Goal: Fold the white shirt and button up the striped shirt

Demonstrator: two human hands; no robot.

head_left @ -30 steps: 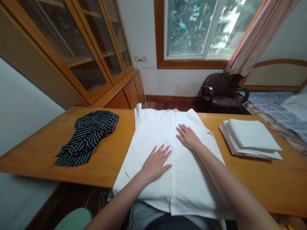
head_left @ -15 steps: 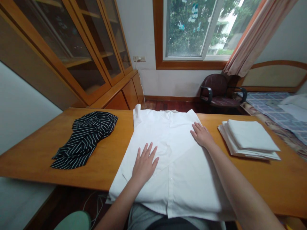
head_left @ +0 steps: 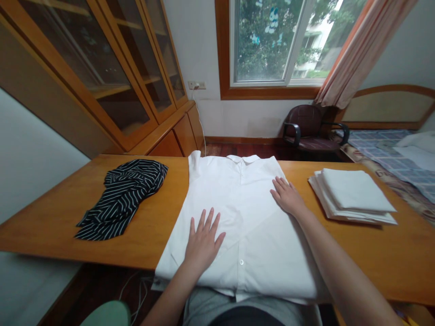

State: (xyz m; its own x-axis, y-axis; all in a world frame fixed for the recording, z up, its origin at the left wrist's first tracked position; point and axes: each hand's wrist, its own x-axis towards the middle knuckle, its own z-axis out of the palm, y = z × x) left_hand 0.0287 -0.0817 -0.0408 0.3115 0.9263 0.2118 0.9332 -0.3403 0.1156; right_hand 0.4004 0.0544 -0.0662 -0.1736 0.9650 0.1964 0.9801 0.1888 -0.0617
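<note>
A white button-up shirt (head_left: 234, 213) lies spread, buttons up, on a wooden table (head_left: 149, 235). Its collar is at the far edge, and its hem hangs over the near edge by my lap. My left hand (head_left: 204, 242) rests open on the lower left half of the shirt, fingers spread. Farther up, at the shirt's right side, my right hand (head_left: 287, 195) lies open with its palm down on the cloth. Neither hand grips anything.
On the table's left is a crumpled black garment with white stripes (head_left: 125, 199). A stack of folded white cloth (head_left: 353, 194) sits on the right. Beyond stand a glass-door cabinet (head_left: 136, 90), an armchair (head_left: 307, 129) and a bed (head_left: 390, 145). A green stool (head_left: 107, 314) is below left.
My left hand has slid slightly toward me. The shirt's front has shifted a little, its collar now shows more clearly and its hem sits slightly higher. The right hand has barely moved.
</note>
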